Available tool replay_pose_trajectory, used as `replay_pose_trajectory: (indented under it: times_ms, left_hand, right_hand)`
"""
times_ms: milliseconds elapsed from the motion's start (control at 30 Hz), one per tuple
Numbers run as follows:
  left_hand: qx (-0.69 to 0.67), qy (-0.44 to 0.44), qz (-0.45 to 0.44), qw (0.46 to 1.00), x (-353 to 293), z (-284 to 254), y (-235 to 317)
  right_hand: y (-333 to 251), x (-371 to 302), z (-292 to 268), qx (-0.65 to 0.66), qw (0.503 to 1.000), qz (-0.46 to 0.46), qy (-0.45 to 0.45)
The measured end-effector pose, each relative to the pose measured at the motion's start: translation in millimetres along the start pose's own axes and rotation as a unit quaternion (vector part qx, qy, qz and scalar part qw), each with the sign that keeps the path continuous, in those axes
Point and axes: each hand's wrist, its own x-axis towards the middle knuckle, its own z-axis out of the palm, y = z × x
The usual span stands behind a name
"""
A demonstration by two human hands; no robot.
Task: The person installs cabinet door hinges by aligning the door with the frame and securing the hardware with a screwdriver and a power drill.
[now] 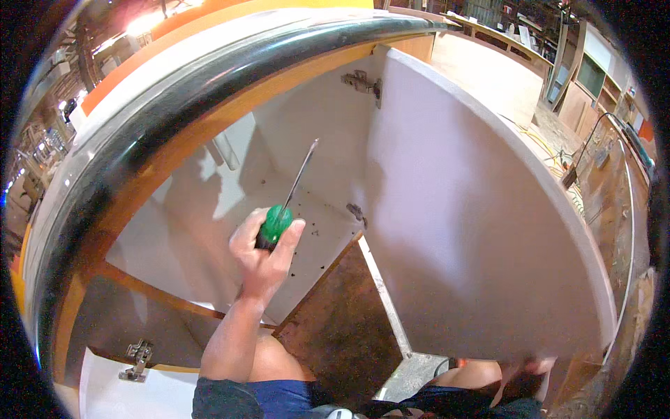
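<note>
My left hand (264,244) is closed around the green and black handle of a screwdriver (298,179). Its metal shaft points up and away, over the inside of a white cabinet (314,216). A white cabinet door (447,209) swings open on the right. The upper hinge (361,82) joins that door to the cabinet, and a lower hinge (356,211) sits at the corner below. By the door's near edge, my right hand (536,368) shows only in part, dark and blurred; its fingers cannot be made out.
A black rounded countertop edge (167,119) curves above the cabinet. Another hinge (137,359) is on a second white door (112,391) at lower left. Dark crumbs lie on the cabinet floor. My bent knees are below, with a brown floor between. Yellow cords (551,153) lie at right.
</note>
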Motion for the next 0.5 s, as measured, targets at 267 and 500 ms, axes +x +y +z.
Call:
replay_pose_trajectory:
  times_ms: [267, 500]
  left_hand:
    - [-0.226, 0.196, 0.165, 0.940, -5.0, -72.9, 82.8]
    - [-0.511, 0.370, 0.123, 0.766, -22.2, -168.6, 124.9]
  right_hand:
    - [-63.2, 15.2, 125.9, 0.162, 0.948, -0.113, -0.249]
    - [-103.3, 20.5, 238.6, 0.133, 0.935, -0.192, -0.269]
